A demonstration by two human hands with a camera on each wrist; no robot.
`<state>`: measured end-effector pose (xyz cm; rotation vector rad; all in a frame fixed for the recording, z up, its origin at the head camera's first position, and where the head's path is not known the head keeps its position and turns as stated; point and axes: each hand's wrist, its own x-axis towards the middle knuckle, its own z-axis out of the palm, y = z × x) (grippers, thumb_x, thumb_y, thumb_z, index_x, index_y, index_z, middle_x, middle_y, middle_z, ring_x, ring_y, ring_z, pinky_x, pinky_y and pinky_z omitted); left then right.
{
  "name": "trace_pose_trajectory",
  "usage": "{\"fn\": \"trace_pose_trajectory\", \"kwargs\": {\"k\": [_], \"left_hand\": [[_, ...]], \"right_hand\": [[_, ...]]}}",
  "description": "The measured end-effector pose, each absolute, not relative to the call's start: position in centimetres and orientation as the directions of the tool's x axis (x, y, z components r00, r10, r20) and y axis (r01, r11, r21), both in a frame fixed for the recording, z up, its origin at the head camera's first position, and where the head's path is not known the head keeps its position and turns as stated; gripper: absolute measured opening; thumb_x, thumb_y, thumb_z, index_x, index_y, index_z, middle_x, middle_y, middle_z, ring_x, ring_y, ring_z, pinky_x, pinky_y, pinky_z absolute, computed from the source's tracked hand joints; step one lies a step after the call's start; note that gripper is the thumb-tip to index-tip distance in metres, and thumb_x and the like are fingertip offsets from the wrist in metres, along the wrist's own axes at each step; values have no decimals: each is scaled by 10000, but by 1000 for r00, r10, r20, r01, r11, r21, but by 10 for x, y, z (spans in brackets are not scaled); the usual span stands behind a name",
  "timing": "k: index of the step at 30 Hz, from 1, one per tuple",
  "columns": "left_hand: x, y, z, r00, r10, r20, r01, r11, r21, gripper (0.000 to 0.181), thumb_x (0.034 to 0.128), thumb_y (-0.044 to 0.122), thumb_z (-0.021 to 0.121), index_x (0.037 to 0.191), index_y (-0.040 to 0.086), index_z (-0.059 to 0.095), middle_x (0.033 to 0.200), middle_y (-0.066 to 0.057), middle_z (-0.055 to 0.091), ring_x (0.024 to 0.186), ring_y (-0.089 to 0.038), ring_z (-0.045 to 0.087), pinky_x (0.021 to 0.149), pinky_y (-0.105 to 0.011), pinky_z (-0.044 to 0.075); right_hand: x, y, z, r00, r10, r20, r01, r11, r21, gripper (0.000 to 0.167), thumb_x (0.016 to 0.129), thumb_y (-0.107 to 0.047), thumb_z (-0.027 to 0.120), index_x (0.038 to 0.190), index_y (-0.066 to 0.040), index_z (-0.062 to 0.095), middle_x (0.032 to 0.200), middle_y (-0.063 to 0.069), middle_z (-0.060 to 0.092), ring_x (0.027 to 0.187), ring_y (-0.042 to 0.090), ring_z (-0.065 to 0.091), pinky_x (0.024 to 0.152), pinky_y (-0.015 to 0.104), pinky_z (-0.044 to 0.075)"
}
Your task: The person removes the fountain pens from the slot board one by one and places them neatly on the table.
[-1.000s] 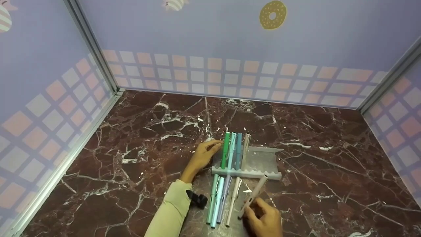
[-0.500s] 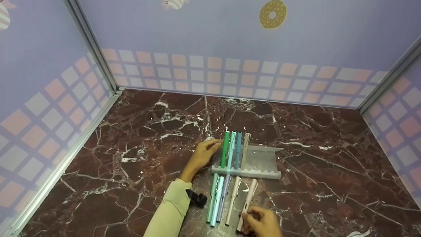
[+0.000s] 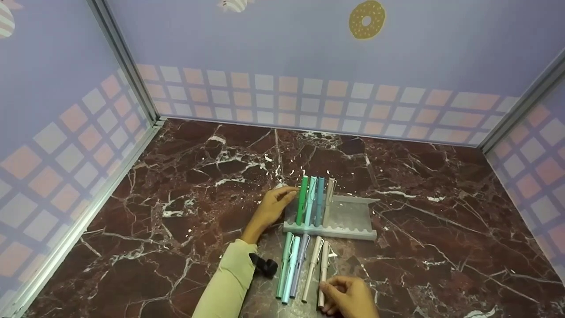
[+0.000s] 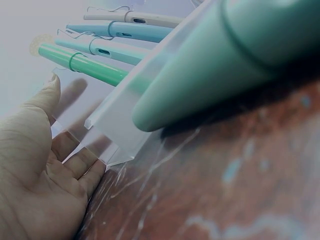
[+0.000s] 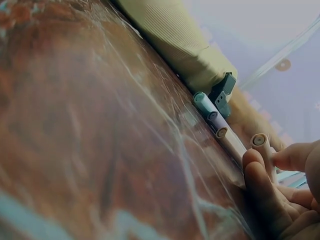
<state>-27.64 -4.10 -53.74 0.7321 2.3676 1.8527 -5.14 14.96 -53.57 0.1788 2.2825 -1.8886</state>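
Note:
My right hand (image 3: 348,296) pinches the lower part of a pinkish-beige pen (image 3: 324,260) between thumb and fingers. In the right wrist view its end (image 5: 259,141) sticks up past the fingertips. To its left lie a teal pen (image 3: 284,267), a light blue pen (image 3: 291,271), a purple pen (image 3: 300,267) and a beige pen (image 3: 312,269). Behind them stands a clear notched pen rack (image 3: 353,216), holding a green pen (image 3: 302,201), a pale blue pen (image 3: 310,203), a blue pen (image 3: 320,203) and a brownish-beige pen (image 3: 329,203). My left hand (image 4: 40,165) rests at the rack's left side, fingers extended behind the clear plastic.
The dark red marbled tabletop (image 3: 441,221) spreads around the rack. Lilac panels (image 3: 287,44) with a checked border enclose the back and both sides. A black wrist device (image 3: 265,266) sits on the left sleeve, close to the loose pens.
My right hand has lowered the pinkish-beige pen from a slant and shifted it left, beside the loose beige pen. My left hand stays at the rack.

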Motion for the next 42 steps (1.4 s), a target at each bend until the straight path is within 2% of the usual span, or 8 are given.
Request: {"fn": "trace_pose_trajectory", "kwargs": {"k": [10,19,25,29,33,37,42], "left_hand": [[-276,-40,-537,-884,397,247,330,155,931,301,1027,190,566,1220,-9,684,1182,-175,702,1123,-323,633,1044,-466,463],[-277,-40,-536,-878,408,249,324,125,938,306,1035,141,544,1241,-57,653,1213,-238,676,1140,-392,616,1048,-522,449],[-277,-39,-537,-886,396,241,315,132,940,306,1031,163,558,1243,-29,668,1229,-194,679,1157,-338,611,1043,-486,462],[-278,-39,-537,-886,395,244,321,140,937,308,1028,186,566,1233,-15,678,1218,-176,687,1152,-316,615,1041,-463,467],[-278,-40,-537,-884,396,247,330,156,931,310,1028,205,567,1227,-3,683,1224,-166,688,1166,-308,613,1052,-454,461],[-279,-40,-537,-885,396,246,327,152,933,309,1029,203,567,1228,-4,682,1229,-170,686,1163,-313,615,1051,-458,461],[-274,-40,-534,-882,400,248,328,142,934,302,1033,162,555,1230,-35,669,1232,-202,678,1161,-353,612,1050,-482,460]], "right_hand": [[-51,147,-537,-971,33,-238,240,145,-960,227,923,-135,724,935,88,687,704,119,707,548,192,688,522,328,590],[-51,147,-536,-969,36,-244,246,141,-959,223,922,-133,725,935,83,675,710,105,710,541,166,685,526,317,589],[-51,144,-535,-968,101,-228,240,125,-963,194,939,-92,686,987,95,667,724,107,704,550,195,687,526,334,593],[-53,142,-535,-956,225,-189,222,133,-966,167,944,-69,669,1025,77,661,771,103,697,558,175,676,532,342,597],[-58,141,-535,-942,309,-128,196,202,-959,139,933,-60,678,1042,26,677,769,95,680,559,144,654,510,329,588],[-65,139,-537,-944,326,-50,149,286,-946,139,917,-62,698,1050,-20,699,767,85,686,532,130,632,461,315,566],[-73,137,-540,-959,284,19,77,324,-943,140,911,-29,688,1049,-17,711,777,87,685,515,112,610,442,310,554]]}}
